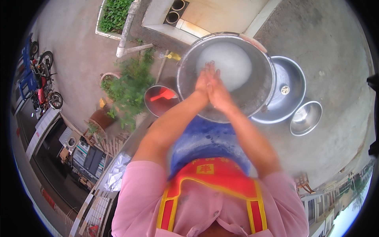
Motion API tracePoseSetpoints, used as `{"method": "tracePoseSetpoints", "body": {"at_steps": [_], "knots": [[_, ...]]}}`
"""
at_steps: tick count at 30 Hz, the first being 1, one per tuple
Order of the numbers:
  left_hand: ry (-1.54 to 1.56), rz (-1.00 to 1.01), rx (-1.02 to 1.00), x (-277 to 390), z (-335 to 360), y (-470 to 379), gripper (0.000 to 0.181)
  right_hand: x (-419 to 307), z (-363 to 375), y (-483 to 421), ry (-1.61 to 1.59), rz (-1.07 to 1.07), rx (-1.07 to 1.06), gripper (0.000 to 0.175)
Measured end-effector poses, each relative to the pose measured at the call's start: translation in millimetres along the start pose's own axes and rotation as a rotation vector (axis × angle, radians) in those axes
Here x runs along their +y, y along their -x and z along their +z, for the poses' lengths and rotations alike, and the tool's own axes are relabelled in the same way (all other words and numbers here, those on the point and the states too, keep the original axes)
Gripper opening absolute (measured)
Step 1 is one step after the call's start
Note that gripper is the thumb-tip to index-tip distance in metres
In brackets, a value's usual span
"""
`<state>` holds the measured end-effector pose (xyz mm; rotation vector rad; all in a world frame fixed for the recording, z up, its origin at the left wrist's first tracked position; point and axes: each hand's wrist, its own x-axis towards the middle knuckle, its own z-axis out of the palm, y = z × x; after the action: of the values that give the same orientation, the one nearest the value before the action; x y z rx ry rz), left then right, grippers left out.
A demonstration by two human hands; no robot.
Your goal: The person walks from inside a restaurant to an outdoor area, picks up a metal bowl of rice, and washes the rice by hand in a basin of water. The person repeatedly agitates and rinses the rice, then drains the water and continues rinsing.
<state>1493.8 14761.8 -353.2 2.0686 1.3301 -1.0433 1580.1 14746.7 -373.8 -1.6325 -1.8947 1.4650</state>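
My left hand [202, 81] and my right hand [218, 92] are pressed palm to palm, fingers straight and pointing away from me. No object shows between them, though the space between the palms is hidden. Both are above a large round metal pot [189, 102] with a dark rim and a handle wrapped in pinkish material [253, 42]. Inside the pot lies a smooth, rounded white mass [229, 66]; whether it is liquid or dough I cannot tell. A blue, wet-looking surface [210, 139] lies between the pot and my red apron [225, 179].
Right of the pot are a wide metal basin [285, 106] holding a small round object [285, 90], and a smaller metal bowl [306, 118]. To the left, a bucket [160, 108] holds a red scoop [162, 94]. Plants [133, 81] and a yellow bottle [173, 56] stand nearby.
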Motion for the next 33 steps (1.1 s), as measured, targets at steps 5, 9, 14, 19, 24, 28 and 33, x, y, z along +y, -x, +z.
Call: {"method": "tracePoseSetpoints", "body": {"at_steps": [5,9,14,19,24,28,33], "knots": [[0.099,0.123,0.165,8,7,5,0.058,100,2,-84,0.081,0.427,-0.06,0.034],[0.075,0.096,0.064,8,37,-5,0.055,173,32,-126,0.071,0.54,-0.068,0.033],[0.381,-0.034,-0.112,10,92,-47,0.051,115,24,-104,-0.795,0.716,-0.119,0.034],[0.53,-0.131,-0.034,5,92,-87,0.05,-52,-64,5,-0.77,-0.043,-0.433,0.026],[0.017,-0.023,0.388,3,41,-65,0.049,-79,-57,21,-0.216,-0.257,-0.376,0.037],[0.312,-0.005,0.307,17,13,-43,0.047,30,-27,-62,0.267,-0.433,-0.189,0.039],[1.018,-0.282,0.445,30,41,-49,0.043,160,2,-125,0.382,0.226,0.016,0.034]]}}
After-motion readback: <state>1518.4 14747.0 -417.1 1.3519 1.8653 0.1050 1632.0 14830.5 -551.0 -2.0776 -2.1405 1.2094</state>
